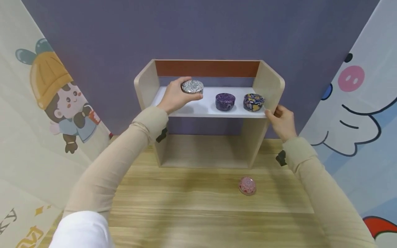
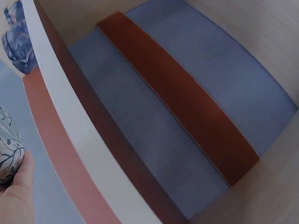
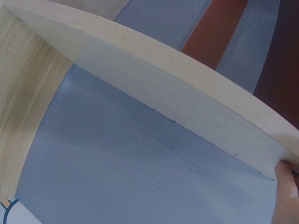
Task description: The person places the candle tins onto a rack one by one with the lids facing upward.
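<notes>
My left hand [image 1: 175, 97] holds a round tin with a black-and-white leafy pattern [image 1: 192, 86] between thumb and fingers, over the left part of the white upper shelf [image 1: 208, 109]. At the left edge of the left wrist view, part of that tin [image 2: 9, 151] shows beside the thumb. My right hand [image 1: 284, 123] grips the front edge of the shelf unit's right side panel [image 1: 269, 90], with the thumb on the inner side. On the upper shelf stand a purple tin [image 1: 225, 102] and a dark tin with a yellow-and-blue pattern [image 1: 253, 102].
A pink patterned tin [image 1: 247, 186] sits on the wood-grain tabletop [image 1: 198, 199], in front of the unit. The lower compartment [image 1: 203, 150] is open at the front. A purple-grey backdrop [image 1: 204, 31] stands behind, with cartoon-printed panels at both sides.
</notes>
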Tool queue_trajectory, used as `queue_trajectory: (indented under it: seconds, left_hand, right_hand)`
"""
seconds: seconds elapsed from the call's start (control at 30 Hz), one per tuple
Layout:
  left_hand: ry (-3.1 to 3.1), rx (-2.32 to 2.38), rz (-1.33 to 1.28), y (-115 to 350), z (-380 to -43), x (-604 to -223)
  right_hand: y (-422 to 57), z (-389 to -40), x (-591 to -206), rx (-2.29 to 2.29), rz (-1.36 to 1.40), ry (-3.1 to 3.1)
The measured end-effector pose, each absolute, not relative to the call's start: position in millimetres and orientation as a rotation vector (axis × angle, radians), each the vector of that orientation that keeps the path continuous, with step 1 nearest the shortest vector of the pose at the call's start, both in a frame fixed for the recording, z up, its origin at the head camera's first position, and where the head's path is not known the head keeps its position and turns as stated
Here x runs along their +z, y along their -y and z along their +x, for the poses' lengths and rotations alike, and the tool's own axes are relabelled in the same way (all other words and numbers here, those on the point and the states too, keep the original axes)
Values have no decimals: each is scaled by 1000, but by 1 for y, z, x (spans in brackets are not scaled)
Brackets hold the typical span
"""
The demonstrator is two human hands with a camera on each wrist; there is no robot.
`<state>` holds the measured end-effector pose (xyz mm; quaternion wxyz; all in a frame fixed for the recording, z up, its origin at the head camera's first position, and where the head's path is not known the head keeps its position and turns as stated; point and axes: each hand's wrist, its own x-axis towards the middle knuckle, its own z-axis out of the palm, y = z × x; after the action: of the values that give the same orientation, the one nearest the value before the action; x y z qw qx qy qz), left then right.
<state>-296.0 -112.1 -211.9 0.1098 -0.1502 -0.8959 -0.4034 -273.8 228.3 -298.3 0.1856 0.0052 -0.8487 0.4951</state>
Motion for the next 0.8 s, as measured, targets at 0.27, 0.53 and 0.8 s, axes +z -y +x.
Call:
queue_trajectory:
  seconds: [0.27,0.53,0.8]
  left_hand:
    - [2644,-1239,-418,112,-311,-224]
    - [2660,-1282,-412,112,-318,-234]
    - [2668,-1271,-452,107,-322,-240]
  right_hand:
    - [-225,-273,-300,1408,12,2392]
    - [-225,-274,-298,1393,9,2387]
    - [-226,-274,-296,1399,-6,2377]
